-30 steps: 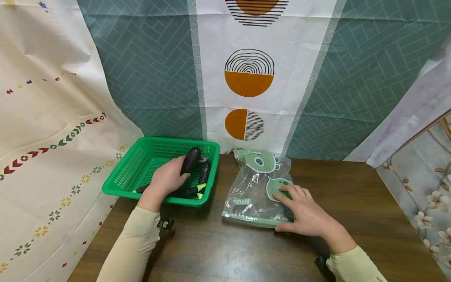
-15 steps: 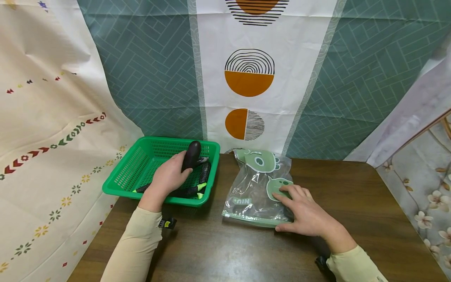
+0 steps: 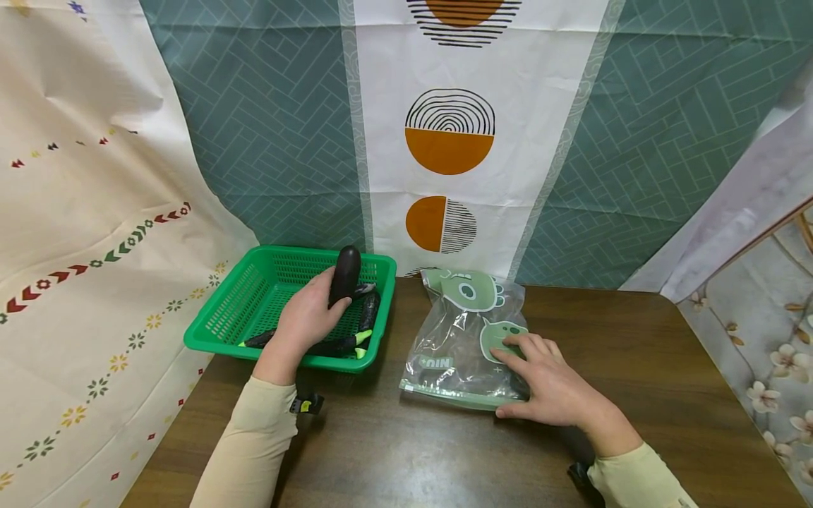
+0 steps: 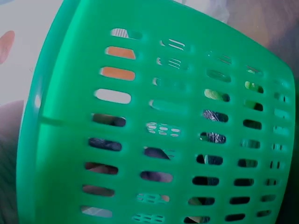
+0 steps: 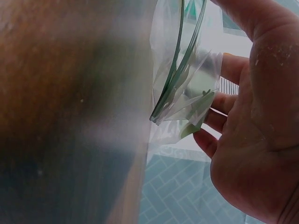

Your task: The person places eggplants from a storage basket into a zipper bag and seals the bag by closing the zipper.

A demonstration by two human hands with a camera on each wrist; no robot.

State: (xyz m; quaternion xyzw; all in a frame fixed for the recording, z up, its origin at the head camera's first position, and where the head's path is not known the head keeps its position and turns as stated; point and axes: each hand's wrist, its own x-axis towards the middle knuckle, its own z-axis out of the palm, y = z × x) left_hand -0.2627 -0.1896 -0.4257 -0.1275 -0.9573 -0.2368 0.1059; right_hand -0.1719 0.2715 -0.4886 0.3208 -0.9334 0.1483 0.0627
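Observation:
My left hand (image 3: pixel 308 310) grips a dark purple eggplant (image 3: pixel 346 274) by its lower part, its rounded end pointing up, over the right half of a green plastic basket (image 3: pixel 231 351). Inside lie more dark eggplants (image 3: pixel 370 310) with bright green stem ends. In the left wrist view the slotted basket wall (image 4: pixel 60 154) fills most of the picture and hides the grip. My right hand (image 3: pixel 549 377) rests on the right side of a clear zip bag (image 3: pixel 466 377) with green animal prints. The right wrist view shows its fingers (image 5: pixel 224 102) spread against the plastic, the thumb near the zip edge.
The bag lies on a brown wooden table (image 3: pixel 406 451), right of the basket. A patterned cloth (image 3: pixel 273 127) hangs behind the table. Beige cloth (image 3: pixel 127 282) runs along the left side and a floral one (image 3: pixel 762 353) along the right.
My left hand has moved a little up and to the right, lifting the eggplant so that its rounded end stands higher. My right hand and the bag have stayed in place.

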